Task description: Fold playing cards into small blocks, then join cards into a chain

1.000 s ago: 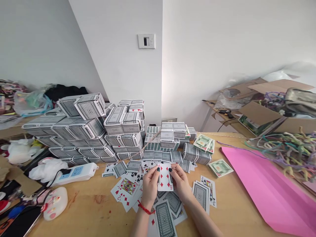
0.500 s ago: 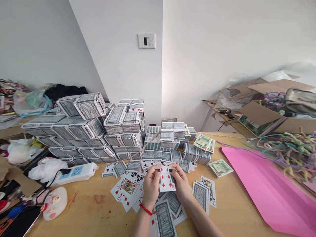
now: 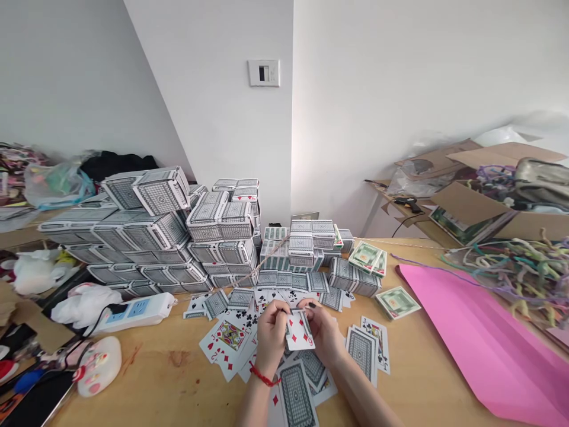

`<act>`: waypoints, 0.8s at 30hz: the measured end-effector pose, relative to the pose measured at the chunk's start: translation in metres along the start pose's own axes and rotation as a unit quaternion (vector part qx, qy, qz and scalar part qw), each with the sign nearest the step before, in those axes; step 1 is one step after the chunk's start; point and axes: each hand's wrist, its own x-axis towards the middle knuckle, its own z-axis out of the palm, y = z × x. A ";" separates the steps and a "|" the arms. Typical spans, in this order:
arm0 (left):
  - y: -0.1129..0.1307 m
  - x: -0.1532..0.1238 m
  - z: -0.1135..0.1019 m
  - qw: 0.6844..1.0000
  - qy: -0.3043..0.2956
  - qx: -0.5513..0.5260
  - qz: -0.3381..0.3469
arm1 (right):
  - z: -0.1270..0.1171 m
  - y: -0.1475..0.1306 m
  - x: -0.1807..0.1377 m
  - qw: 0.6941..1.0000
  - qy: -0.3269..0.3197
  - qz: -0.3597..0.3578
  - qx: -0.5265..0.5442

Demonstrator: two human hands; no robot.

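Between my two hands is a playing card (image 3: pixel 300 333) with red diamonds, its face toward me and its far edge tilted or bent. My left hand (image 3: pixel 272 329) pinches its left side near the top; a red string bracelet (image 3: pixel 263 375) circles that wrist. On the card's right side my right hand (image 3: pixel 325 332) has its fingers curled at the upper edge, the thumb raised there. Below my hands lie loose face-down cards (image 3: pixel 297 394). Face-up cards, among them a jack of hearts (image 3: pixel 231 335), spread to the left. More cards (image 3: pixel 361 353) lie right of my right wrist.
Folded-card blocks (image 3: pixel 162 190) are stacked high at the back left, with a smaller stack (image 3: pixel 311 240) behind my hands. Green card packs (image 3: pixel 397 302) and a pink sheet (image 3: pixel 480 332) lie to the right. A power strip (image 3: pixel 137 311) and a white mouse-like object (image 3: pixel 100 366) are at left.
The card's upper part has tipped away or folded, so less of its face shows. The right thumb has shifted up to its top edge, and the left fingers have changed their hold.
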 end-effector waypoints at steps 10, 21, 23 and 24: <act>0.004 -0.002 -0.004 0.997 -0.071 -0.002 -0.005 | -0.011 0.005 0.005 0.990 -0.033 -0.011 -0.139; -0.010 0.004 0.004 0.997 -0.044 0.018 -0.055 | -0.013 0.005 0.004 0.918 -0.013 -0.144 -0.368; -0.012 0.003 0.004 0.997 -0.039 -0.001 -0.066 | -0.015 0.006 0.004 0.920 -0.024 -0.145 -0.365; -0.014 0.003 0.004 0.997 -0.039 -0.010 -0.072 | -0.015 0.006 0.004 0.920 -0.026 -0.144 -0.364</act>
